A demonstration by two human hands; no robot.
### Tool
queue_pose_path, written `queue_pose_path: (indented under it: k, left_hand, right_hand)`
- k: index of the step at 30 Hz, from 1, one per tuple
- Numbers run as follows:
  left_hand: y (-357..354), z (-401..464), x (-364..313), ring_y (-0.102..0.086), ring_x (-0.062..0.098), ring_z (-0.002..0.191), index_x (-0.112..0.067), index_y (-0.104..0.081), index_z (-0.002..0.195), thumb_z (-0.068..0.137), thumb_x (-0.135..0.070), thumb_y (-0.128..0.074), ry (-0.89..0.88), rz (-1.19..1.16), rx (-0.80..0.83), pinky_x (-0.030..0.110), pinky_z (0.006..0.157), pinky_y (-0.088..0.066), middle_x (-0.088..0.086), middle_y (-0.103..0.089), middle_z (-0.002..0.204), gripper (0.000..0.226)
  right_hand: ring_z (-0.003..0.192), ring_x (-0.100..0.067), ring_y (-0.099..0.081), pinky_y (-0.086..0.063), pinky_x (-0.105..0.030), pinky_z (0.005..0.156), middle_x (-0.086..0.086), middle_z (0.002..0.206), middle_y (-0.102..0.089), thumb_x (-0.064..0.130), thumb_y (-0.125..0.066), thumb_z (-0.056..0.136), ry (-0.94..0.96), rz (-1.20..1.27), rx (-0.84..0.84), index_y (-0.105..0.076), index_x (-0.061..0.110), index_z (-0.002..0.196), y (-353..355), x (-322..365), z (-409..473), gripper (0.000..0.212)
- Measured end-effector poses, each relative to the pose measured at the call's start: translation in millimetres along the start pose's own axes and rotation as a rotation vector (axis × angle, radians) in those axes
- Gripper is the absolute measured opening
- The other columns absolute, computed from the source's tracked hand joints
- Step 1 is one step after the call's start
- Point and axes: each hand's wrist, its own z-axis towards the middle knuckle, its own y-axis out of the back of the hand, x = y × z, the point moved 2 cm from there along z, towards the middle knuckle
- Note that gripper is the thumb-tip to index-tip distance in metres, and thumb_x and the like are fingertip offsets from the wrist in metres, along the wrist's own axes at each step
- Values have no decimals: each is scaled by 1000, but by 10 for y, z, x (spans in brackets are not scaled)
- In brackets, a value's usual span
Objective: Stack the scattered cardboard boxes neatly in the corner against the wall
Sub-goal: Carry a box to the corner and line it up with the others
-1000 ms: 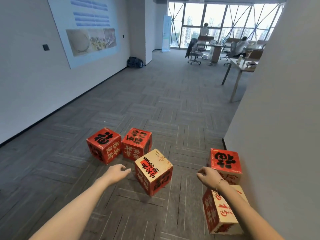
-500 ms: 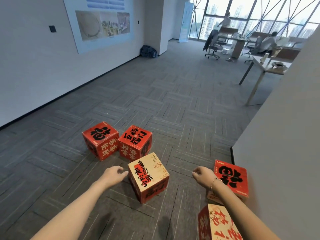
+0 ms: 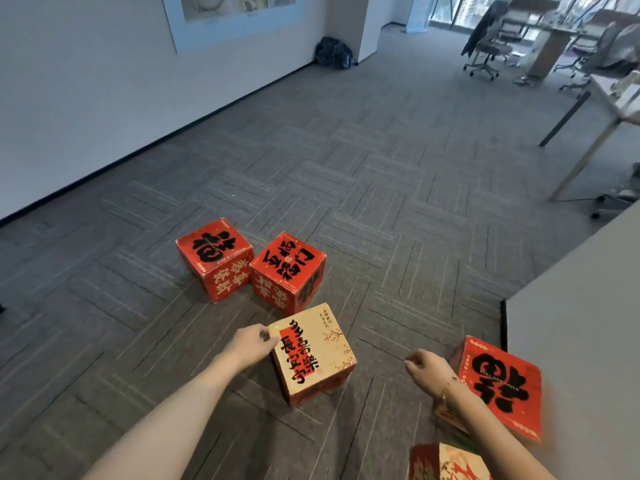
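A cube box with a beige top and red sides (image 3: 311, 351) sits on the carpet in front of me. My left hand (image 3: 252, 344) touches its upper left edge. My right hand (image 3: 426, 370) hovers loosely curled to the right of this box and holds nothing. Behind it stand two red boxes, one on the left (image 3: 214, 258) and one on the right (image 3: 287, 271), side by side. Another red box (image 3: 502, 386) lies against the grey wall (image 3: 571, 341) on the right. At the bottom edge a further box (image 3: 450, 462) is partly cut off.
Grey patterned carpet (image 3: 381, 168) stretches ahead. A white wall with a poster runs along the left. A dark bag (image 3: 334, 51) lies by a pillar. Office chairs (image 3: 485, 50) and desks (image 3: 616, 109) stand at the far right.
My view has tilted down and closer to the boxes. My left hand has moved right and now touches the beige-topped box. My right hand stays beside the red box at the wall.
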Motion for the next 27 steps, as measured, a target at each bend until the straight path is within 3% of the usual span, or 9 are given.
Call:
queue_pose_path:
  k: [13,19,27]
  left_hand:
    - [-442,1126,318,-55,21,116,-10,-47,136,92,-40,-57,258,-70,-16,26,94,-43,9,-58,126,55]
    - [-907,1835,584,-54,22,118,-11,-46,137,92,-39,-58,394,-188,-27,27,95,-41,11,-55,131,55]
    - [-1831,2809,1283,-55,23,116,-12,-44,140,91,-41,-57,502,-230,-38,27,90,-42,10,-56,130,58]
  right_hand:
    - [119,-20,-51,-42,-27,96,-8,127,-56,28,-43,95,71,-141,283,-53,12,126,-587,304,1695,37]
    - [111,-23,-56,-43,-24,84,-10,125,-57,23,-40,95,135,-206,331,-52,8,126,-928,347,2693,37]
    - [114,-26,-54,-45,-33,88,-12,132,-51,41,-49,92,48,-251,402,-43,10,133,-1776,-3,3943,51]
